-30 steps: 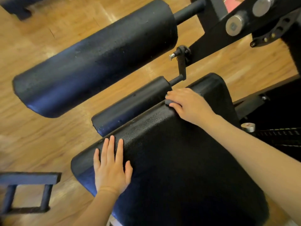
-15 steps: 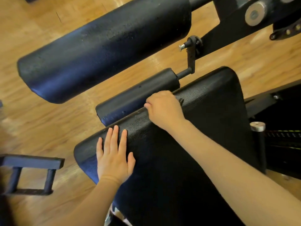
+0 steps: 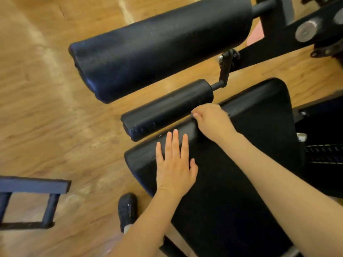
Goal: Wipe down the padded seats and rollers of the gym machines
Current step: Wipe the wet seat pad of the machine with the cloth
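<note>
Mid-wipe on padded seat [image 3: 232, 182], near right. Left hand [image 3: 174, 169] flat, fingers straight, pressing seat's far edge. Right hand [image 3: 211, 121] clenched at same edge; small dark item possibly pinched, cannot tell. Small roller [image 3: 167, 110] and large roller [image 3: 157, 45] beyond, likely still to do.

Right hand [image 3: 211, 123] fingers' contents hidden
</note>
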Motion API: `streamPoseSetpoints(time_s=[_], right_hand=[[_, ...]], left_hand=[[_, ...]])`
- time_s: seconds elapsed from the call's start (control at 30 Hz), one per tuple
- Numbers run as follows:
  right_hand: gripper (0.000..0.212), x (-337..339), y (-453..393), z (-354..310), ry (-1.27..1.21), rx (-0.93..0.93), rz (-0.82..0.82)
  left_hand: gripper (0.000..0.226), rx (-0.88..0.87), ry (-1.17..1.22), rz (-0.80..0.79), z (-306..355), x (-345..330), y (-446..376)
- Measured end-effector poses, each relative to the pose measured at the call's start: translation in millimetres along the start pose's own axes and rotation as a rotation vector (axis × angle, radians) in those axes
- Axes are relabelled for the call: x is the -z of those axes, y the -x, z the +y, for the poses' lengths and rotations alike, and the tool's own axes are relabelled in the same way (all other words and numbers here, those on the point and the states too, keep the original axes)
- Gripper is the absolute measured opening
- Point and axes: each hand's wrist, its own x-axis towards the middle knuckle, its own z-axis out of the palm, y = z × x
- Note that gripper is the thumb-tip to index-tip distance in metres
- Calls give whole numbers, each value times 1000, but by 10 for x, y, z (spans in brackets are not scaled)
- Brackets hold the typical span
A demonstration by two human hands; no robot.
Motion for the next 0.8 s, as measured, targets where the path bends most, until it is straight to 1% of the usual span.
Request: streamPoseSetpoints(time_s=[0.07,0.13,0.23,0.27,0.33,0.4,0.43,0.47,0.57,0.63,0.7,0.73,0.77,0.8], right_hand=[[30,-130,136,-305,-7,72,-29],[30,-161,235,-440,-57,130,-61],[32,-81,183,-334,-7,200,-170],[32,-73,150,-305,-1,186,-189],[29,-117,112,-353,-37,107,-126],[28,-238,153,-520,0,53,15],[28,-309,209,-633,24,62,57],[28,-369,284,-769,22,100,77],[27,-539,530,-1204,-17,263,70],[28,-639,660,-1377,-18,371,35],[34,-628,693,-1343,-31,430,-43],[35,-599,655,-1257,-44,419,-73],[35,-574,586,-1153,-56,367,-88],[34,-535,507,-1060,-81,265,-82]], left_hand=[[72,-52,51,3,-53,93,20],[74,-124,97,17,-170,218,55],[70,-135,97,39,-509,405,114],[72,-122,76,48,-661,455,139],[81,-76,63,38,-941,463,194],[90,-8,96,-23,-1131,433,275],[93,14,129,-52,-1181,404,310],[96,22,162,-69,-1208,377,337],[103,6,231,-71,-1243,324,372],[109,42,281,-69,-1288,309,377],[116,76,311,-81,-1348,301,381],[118,77,314,-88,-1367,296,380],[120,67,307,-93,-1375,294,374],[121,53,295,-99,-1376,291,367]])
